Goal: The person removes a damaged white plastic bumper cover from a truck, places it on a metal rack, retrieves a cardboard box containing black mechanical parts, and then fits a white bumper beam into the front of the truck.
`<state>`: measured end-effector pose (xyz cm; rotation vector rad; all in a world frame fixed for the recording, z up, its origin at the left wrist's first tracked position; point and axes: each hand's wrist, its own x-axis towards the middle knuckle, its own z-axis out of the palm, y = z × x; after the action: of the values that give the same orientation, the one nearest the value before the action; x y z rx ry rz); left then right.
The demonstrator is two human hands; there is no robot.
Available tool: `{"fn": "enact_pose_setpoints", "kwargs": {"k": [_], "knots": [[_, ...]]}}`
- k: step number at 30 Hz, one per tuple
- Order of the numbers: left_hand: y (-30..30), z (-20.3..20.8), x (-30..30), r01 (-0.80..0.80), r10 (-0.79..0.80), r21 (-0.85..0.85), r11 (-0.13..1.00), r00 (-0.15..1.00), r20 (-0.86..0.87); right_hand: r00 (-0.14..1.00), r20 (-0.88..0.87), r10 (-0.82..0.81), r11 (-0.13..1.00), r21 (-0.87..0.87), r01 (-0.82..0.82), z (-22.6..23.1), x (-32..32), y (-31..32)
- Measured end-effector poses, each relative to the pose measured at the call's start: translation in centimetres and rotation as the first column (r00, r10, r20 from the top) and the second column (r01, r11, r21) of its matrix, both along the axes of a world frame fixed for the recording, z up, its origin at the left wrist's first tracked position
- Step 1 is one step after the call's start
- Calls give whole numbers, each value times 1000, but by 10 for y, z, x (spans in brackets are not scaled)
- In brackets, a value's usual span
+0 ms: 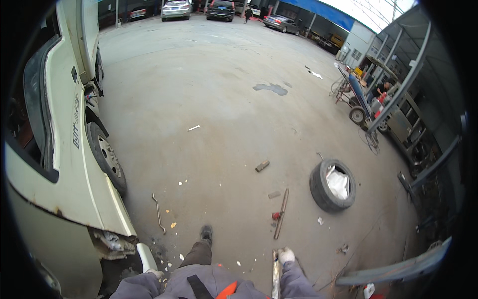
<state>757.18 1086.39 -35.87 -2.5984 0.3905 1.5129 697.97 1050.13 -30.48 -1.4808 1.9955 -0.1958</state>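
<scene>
My right hand (286, 255), in a pale work glove, is closed at the upper end of a long, narrow metal bar (276, 279) with worn, scuffed patches. The bar runs toward me past the lower edge of the picture. My left hand (157, 273), also gloved, is low beside the truck, at the lower end of a curved pale panel piece (146, 257). Its fingers are mostly hidden, so whether it grips that piece is unclear. Ahead of my right hand lie a rusty pipe (282, 214) and a small red object (276, 216) touching it.
A pale truck (64, 129) with an open door stands on the left; a bent wrench (158, 214) lies near it. On the right are a tyre (318, 187) stuffed with white material, a curved metal beam (398, 269) and a wheeled cart (357, 97). Parked cars (220, 10) stand far back.
</scene>
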Motion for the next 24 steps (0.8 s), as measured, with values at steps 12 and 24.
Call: {"fn": "enact_pose_setpoints", "kwargs": {"k": [12,24], "knots": [[-550,163,167,140,-38,-558,818,981,191,991,24,132,924,359,-132,-29,129,-243],[-794,101,226,-160,203,-242,957,965,164,968,71,242,854,457,-247,-13,265,-705]]}}
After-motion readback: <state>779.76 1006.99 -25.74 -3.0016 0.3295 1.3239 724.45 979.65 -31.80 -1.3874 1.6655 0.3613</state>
